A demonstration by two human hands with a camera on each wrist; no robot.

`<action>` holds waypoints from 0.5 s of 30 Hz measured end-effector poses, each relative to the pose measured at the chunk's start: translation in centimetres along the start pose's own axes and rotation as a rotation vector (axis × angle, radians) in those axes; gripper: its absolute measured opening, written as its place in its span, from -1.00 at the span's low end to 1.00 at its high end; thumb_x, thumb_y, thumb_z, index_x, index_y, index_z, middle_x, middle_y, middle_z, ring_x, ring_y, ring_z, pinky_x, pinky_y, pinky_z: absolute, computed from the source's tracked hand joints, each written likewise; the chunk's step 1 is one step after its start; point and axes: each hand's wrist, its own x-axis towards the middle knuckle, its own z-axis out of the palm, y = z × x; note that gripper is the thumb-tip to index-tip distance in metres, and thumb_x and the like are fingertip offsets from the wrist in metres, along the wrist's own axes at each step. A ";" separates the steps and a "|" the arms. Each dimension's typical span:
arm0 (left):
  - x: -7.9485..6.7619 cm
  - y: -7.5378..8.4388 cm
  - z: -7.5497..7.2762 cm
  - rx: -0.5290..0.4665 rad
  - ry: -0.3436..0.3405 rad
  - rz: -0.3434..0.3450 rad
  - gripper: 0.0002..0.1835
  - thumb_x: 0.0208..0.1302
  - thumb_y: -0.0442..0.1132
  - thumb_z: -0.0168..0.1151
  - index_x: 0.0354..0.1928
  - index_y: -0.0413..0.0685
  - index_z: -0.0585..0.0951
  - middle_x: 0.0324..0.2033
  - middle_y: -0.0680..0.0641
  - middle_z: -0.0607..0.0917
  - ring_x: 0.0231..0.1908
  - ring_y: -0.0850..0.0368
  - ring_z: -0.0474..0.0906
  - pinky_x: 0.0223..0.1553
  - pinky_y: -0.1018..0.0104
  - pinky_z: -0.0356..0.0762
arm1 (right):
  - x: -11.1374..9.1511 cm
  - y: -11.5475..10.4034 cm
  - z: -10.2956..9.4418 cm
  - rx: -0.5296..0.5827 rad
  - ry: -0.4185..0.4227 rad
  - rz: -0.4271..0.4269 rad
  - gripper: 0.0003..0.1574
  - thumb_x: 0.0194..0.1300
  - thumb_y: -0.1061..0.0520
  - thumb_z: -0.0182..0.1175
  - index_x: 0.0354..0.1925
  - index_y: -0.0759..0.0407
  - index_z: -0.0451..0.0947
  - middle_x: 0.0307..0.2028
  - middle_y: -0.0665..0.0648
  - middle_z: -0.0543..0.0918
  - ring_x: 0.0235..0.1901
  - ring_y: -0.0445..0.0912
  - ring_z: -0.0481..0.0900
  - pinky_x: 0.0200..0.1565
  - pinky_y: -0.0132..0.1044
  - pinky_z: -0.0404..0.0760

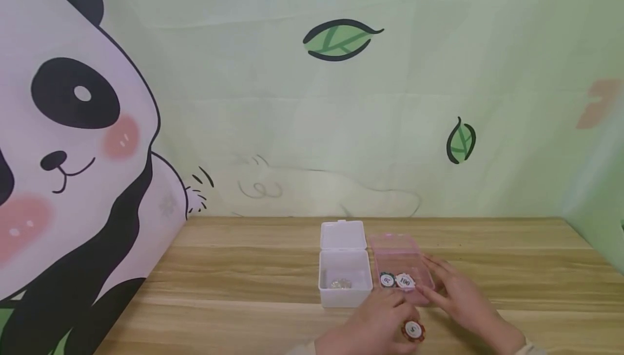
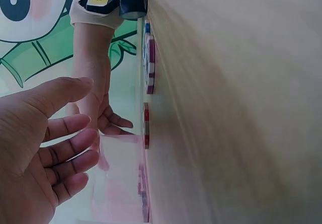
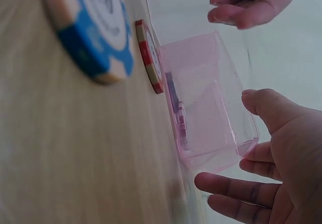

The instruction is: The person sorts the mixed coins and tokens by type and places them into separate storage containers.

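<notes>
My left hand (image 1: 377, 320) hovers just in front of the pink transparent box (image 1: 397, 262), its fingers loosely bent with nothing between them. Beside it lies a red poker chip (image 1: 413, 331) marked 5, flat on the table. Thumb and fingertips of my right hand (image 1: 463, 295) touch the right side of the pink box, spread along its near corner and wall. Inside that box are a dark chip (image 1: 387, 279) marked 20 and a white one (image 1: 405, 281) marked 100. A blue-edged chip (image 3: 95, 27) and a purple-edged chip (image 2: 151, 65) also rest on the table.
To the left of the pink box stands a white box (image 1: 345, 298) with its lid raised, holding small clear discs (image 1: 340, 284). The wooden table (image 1: 234, 273) meets a printed cloth backdrop (image 1: 273, 100) with a panda and leaves.
</notes>
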 end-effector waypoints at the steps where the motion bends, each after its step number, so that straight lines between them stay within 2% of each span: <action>1: -0.1 0.0 0.0 -0.020 -0.018 0.005 -0.70 0.11 0.18 0.32 -0.18 0.26 0.62 -0.12 0.23 0.63 -0.01 0.35 0.48 0.12 0.31 0.42 | 0.0 0.0 0.0 -0.003 -0.001 0.000 -0.23 0.27 -0.13 0.23 0.28 0.29 0.36 0.25 0.28 0.48 -0.39 -0.37 0.54 -0.28 -0.31 0.61; 3: -0.2 0.0 0.0 -0.066 -0.044 0.025 -0.68 0.13 0.18 0.32 -0.16 0.24 0.64 0.05 0.18 0.62 0.11 0.30 0.48 0.21 0.24 0.41 | 0.0 0.0 -0.1 -0.004 -0.001 -0.002 -0.23 0.27 -0.13 0.23 0.28 0.29 0.37 0.25 0.28 0.48 -0.39 -0.37 0.54 -0.27 -0.30 0.61; 5: -0.3 -0.1 0.1 -0.079 -0.056 0.057 -0.67 0.13 0.17 0.31 -0.13 0.24 0.65 0.06 0.18 0.63 0.12 0.30 0.48 0.24 0.34 0.37 | 0.0 0.0 -0.1 0.001 -0.001 -0.003 -0.23 0.27 -0.13 0.23 0.28 0.29 0.37 0.25 0.28 0.48 -0.39 -0.36 0.55 -0.28 -0.31 0.61; 7: -0.4 0.0 0.1 -0.094 -0.070 0.084 -0.67 0.13 0.16 0.30 -0.12 0.23 0.65 -0.04 0.22 0.66 0.02 0.37 0.50 0.14 0.58 0.32 | 0.0 0.0 -0.1 0.001 -0.003 -0.001 -0.23 0.27 -0.13 0.23 0.28 0.29 0.37 0.25 0.28 0.48 -0.39 -0.37 0.54 -0.28 -0.32 0.60; 10: -0.5 0.2 0.2 -0.079 -0.084 0.111 -0.69 0.16 0.12 0.27 -0.10 0.21 0.65 -0.23 0.27 0.65 -0.15 0.46 0.48 -0.04 0.75 0.22 | 0.0 0.0 -0.1 0.002 -0.004 0.004 -0.23 0.27 -0.14 0.23 0.28 0.29 0.37 0.25 0.28 0.48 -0.39 -0.37 0.54 -0.29 -0.33 0.60; 15: -0.4 0.8 0.4 -0.019 -0.099 0.126 -0.78 0.23 0.03 0.19 -0.13 0.23 0.66 -0.21 0.27 0.67 -0.19 0.46 0.50 -0.16 0.76 0.21 | 0.0 0.0 0.0 -0.002 0.001 0.001 -0.23 0.26 -0.12 0.24 0.26 0.31 0.38 0.24 0.28 0.49 -0.39 -0.36 0.54 -0.28 -0.32 0.61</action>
